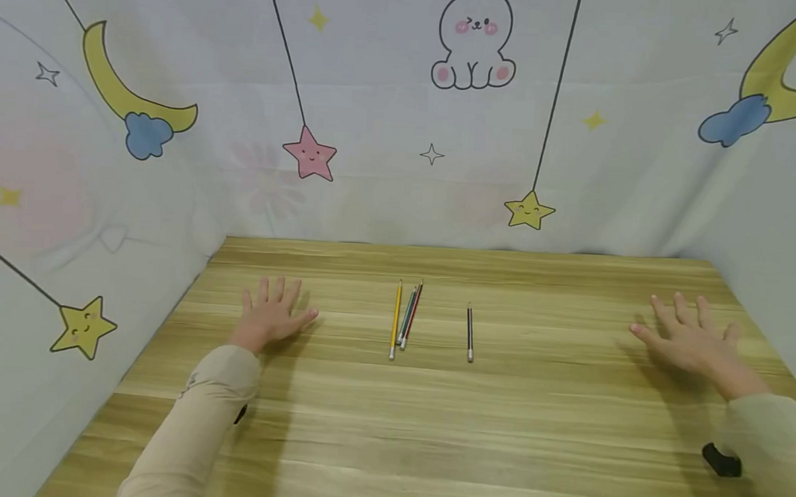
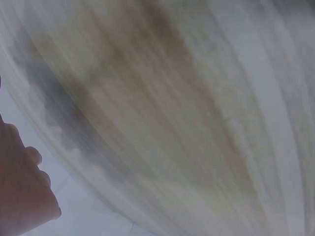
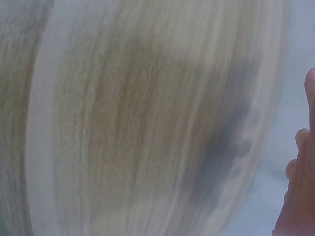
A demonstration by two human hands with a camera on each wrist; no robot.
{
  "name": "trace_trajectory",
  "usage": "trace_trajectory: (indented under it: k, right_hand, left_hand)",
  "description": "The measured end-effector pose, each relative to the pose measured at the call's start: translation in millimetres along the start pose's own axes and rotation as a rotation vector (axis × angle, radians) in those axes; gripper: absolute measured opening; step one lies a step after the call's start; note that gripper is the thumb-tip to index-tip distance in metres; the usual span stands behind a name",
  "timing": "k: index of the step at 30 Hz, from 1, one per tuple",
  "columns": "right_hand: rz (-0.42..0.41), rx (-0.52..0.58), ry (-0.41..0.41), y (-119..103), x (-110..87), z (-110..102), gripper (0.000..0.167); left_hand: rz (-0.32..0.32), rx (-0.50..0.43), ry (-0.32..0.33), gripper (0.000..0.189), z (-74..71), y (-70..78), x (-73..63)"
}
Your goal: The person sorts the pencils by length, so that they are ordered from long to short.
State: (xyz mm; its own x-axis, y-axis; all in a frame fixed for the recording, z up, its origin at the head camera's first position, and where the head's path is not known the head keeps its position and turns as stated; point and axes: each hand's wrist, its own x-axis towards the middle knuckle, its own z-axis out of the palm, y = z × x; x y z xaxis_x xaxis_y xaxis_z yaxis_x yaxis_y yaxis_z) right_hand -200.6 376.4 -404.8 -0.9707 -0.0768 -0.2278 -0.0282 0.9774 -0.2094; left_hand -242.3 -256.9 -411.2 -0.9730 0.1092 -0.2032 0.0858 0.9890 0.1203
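Note:
Several slim pencils lie on the wooden table in the head view. A yellow pencil (image 1: 396, 320), a green pencil (image 1: 407, 315) and a red pencil (image 1: 413, 314) are grouped near the middle, the green and red ones close against each other. Apart from them, to the right, lies a dark pencil (image 1: 471, 333). My left hand (image 1: 273, 315) is spread palm down left of the group, holding nothing. Far to the right, my right hand (image 1: 690, 339) is likewise spread, with nothing in it. The wrist views show only part of each hand, above the tabletop.
The wooden table (image 1: 469, 432) runs back to a pale curtain (image 1: 373, 202) printed with stars, moons and a rabbit. The curtain also closes off the left and right sides. A small black object (image 1: 721, 461) shows below the right sleeve.

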Motion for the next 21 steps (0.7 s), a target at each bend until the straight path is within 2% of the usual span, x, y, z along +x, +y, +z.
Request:
trace_trajectory:
  k: [10,21]
  right_hand:
    - [-0.029,-0.018,-0.01,-10,3.7,-3,0.085]
    - [-0.08,-0.042,0.029,-34,18.7,-7,0.083]
  left_hand:
    - [-0.013,0.012,-0.01,0.08,2.3,-3.4,1.2]
    - [0.002,0.011,-0.011,0.079,4.4,6.8,1.8]
